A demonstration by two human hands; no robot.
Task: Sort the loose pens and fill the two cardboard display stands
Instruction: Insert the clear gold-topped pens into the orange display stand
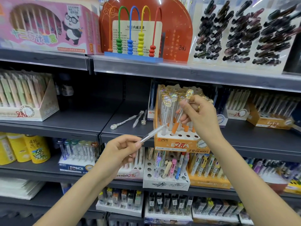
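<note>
Left hand (pixel 121 150) pinching a clear pen (pixel 151 133) by its rear end, tip aimed up and right toward the front holes of the orange display stand (pixel 177 144). Right hand (pixel 197 112) gripping a crystal-topped pen (pixel 187 99) by its barrel, crystal end up, held among the other crystal-topped pens already standing in that stand. Orange stand sitting at the front edge of the middle shelf (pixel 81 126), overhanging it slightly, with several front-row holes unfilled. Three loose pens (pixel 130 120) lying flat on the same shelf just left of the stand, fanned apart, near the shelf's middle divider. A second orange stand (pixel 270 122) far to the right on that shelf, toward its back, holes on top mostly open. On the shelf above, a bead abacus (pixel 133 35). On the shelf below, a white stand (pixel 166 180) of mixed coloured pens.
</note>
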